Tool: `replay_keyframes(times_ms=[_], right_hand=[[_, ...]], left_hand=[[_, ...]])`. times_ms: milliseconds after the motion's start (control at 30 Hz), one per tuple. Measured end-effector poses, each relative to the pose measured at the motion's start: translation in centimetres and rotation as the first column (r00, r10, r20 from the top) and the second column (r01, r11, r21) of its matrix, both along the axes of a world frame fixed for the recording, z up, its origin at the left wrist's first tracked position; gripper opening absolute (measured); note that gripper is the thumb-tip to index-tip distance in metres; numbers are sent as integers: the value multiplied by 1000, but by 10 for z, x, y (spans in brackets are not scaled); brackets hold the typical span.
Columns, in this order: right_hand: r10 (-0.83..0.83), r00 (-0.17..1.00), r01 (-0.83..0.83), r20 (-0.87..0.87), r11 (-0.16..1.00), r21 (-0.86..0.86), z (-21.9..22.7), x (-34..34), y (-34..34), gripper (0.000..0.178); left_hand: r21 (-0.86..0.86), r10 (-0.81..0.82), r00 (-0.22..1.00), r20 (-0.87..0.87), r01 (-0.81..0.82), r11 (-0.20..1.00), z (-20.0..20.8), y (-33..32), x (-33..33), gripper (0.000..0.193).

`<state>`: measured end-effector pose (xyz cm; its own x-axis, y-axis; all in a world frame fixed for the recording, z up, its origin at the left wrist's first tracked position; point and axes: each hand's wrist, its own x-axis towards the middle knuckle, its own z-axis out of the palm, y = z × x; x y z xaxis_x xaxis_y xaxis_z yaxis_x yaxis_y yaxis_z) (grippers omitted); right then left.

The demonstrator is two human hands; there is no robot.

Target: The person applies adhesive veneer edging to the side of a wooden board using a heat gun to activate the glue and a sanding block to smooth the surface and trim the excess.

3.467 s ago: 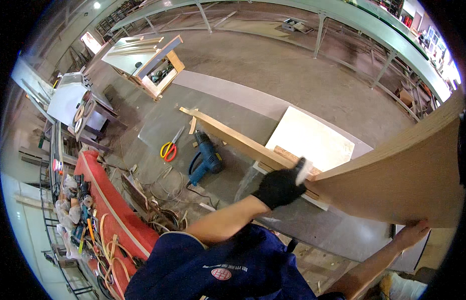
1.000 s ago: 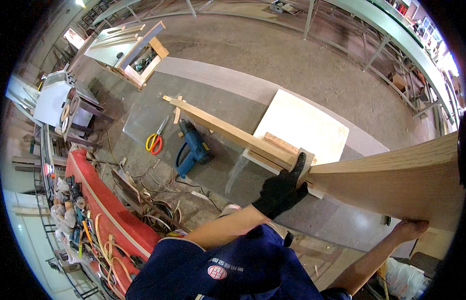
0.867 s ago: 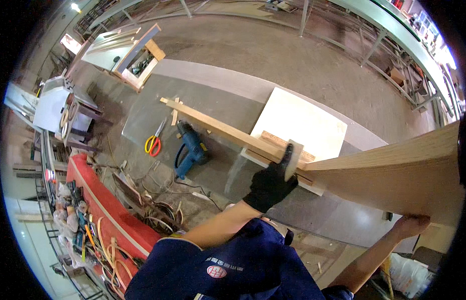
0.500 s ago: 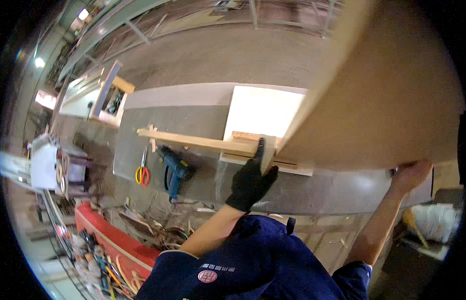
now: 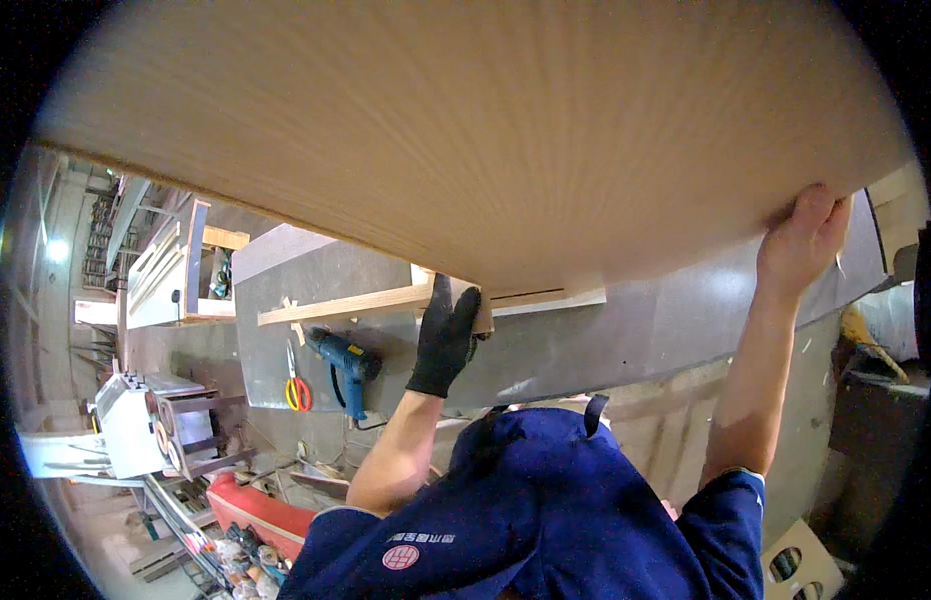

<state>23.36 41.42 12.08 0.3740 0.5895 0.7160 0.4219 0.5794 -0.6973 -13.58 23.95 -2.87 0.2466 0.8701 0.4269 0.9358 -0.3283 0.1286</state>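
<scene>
A large pale-brown wooden panel (image 5: pixel 465 130) is tilted up over the workbench and fills the top of the view. My right hand (image 5: pixel 810 235), bare, grips its edge at the right. My left hand (image 5: pixel 447 335), in a black glove, is closed around the panel's near lower corner, its fingertips partly hidden. Beside that hand ends a long wooden strip (image 5: pixel 350 304) lying on the bench. A white board (image 5: pixel 550 302) with a dark slot shows partly under the panel. Left of my glove lie a blue heat gun (image 5: pixel 345 360) and scissors (image 5: pixel 299 390) with red and yellow handles.
The dark workbench (image 5: pixel 625 350) runs across the middle. A small wood scrap (image 5: pixel 297 325) lies under the strip's left end. Farther left stands a wooden frame (image 5: pixel 190 265). A red object (image 5: pixel 260 515) and assorted tools are on the floor side at lower left.
The panel has swung from the right across the top, covering much of the white board. My right hand has risen with it, and my left hand has shifted left.
</scene>
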Motion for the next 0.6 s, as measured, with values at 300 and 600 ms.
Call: replay_keyframes(times_ms=[300, 600], right_hand=[[118, 984, -111, -136, 992, 56, 9, -12, 2, 52], [94, 986, -88, -138, 995, 45, 10, -13, -4, 54]], left_hand=[[-612, 538, 551, 638, -61, 788, 40, -7, 32, 72], [-670, 612, 467, 638, -53, 740, 38, -10, 25, 69]])
